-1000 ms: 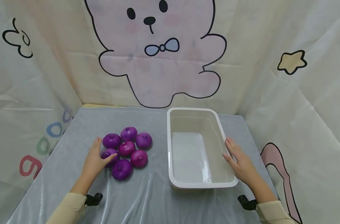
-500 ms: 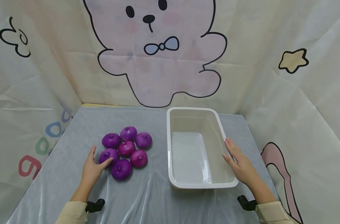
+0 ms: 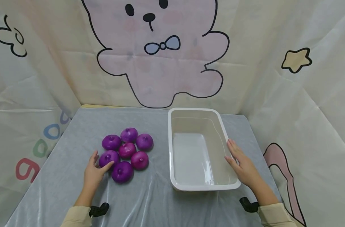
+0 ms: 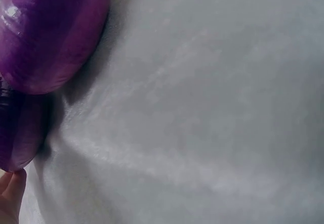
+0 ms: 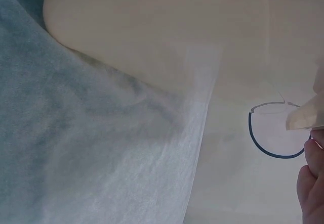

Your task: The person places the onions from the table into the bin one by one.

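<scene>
My left hand [image 3: 93, 173] is at the leftmost onion of a cluster, a purple onion [image 3: 108, 156], with fingers on its far left side and the thumb across its near side. In the left wrist view a fingertip [image 4: 16, 179] meets the underside of a dark purple onion [image 4: 23, 133], below a bigger-looking purple onion [image 4: 50, 32]. My right hand [image 3: 244, 168] rests with extended fingers on the right rim of a white rectangular basin [image 3: 205, 188]. In the right wrist view only some of its fingers [image 5: 310, 183] show, at the right edge.
Several more purple onions, one a redder onion [image 3: 139, 160], sit together on the grey cloth-covered table [image 3: 149, 201]. The basin stands to their right with nothing in it. A printed curtain [image 3: 186, 75] encloses the back and sides.
My left hand has drawn back toward me, then closed in around the leftmost onion. The right hand stays on the basin rim. The head view has shifted slightly.
</scene>
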Demonstrator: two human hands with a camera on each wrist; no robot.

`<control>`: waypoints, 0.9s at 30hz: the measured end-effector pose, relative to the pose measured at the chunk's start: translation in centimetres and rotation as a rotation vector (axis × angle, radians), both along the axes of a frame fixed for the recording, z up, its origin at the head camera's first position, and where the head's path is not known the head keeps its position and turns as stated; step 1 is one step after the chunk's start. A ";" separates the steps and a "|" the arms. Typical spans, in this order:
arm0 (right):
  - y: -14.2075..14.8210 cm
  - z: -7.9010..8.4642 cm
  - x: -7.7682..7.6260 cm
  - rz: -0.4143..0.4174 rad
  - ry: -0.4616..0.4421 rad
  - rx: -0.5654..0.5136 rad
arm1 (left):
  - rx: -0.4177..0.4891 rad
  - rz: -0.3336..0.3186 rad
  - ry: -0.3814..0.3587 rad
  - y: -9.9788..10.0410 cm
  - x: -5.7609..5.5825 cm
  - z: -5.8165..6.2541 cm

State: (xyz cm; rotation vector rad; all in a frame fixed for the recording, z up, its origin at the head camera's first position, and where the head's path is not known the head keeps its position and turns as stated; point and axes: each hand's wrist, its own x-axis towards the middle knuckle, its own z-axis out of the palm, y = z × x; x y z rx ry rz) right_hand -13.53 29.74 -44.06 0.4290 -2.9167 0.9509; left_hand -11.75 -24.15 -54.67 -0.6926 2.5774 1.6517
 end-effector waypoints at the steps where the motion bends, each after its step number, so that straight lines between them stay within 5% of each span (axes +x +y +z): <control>1: 0.0 0.0 0.0 0.000 -0.001 -0.002 | -0.002 0.002 0.000 0.1 0.1 0.0; 12: 0.0 -0.2 0.1 -0.008 -0.003 -0.033 | 0.001 -0.010 -0.011 0.5 0.3 -0.7; 27: 0.1 -0.2 0.0 -0.016 -0.040 -0.048 | 0.058 0.058 0.028 1.1 0.6 -1.1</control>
